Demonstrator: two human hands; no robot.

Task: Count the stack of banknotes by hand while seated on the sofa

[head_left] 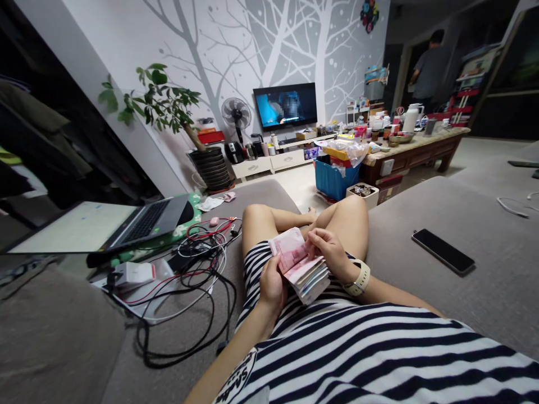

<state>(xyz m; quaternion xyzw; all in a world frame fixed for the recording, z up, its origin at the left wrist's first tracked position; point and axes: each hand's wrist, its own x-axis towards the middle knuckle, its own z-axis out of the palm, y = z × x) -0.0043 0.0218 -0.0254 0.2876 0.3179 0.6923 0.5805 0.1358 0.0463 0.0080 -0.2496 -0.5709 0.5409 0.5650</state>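
Note:
A folded stack of banknotes [295, 255] lies spread over my lap, pink notes on top and other colours showing at the lower edges. My left hand [272, 283] grips the stack from its left side, thumb on top. With fingers pinched together, my right hand [330, 249] is at the upper right of the stack and touches a pink note. A pale watch [359, 279] circles the right wrist. Beneath the notes is my striped clothing [345, 342].
Left on the sofa are tangled cables [206, 264], an open laptop [143, 221] and a white box [133, 273]. A phone [443, 251] rests to the right. Ahead stand a blue bin [334, 178] and a cluttered table [415, 148]. A person [432, 73] stands in the background.

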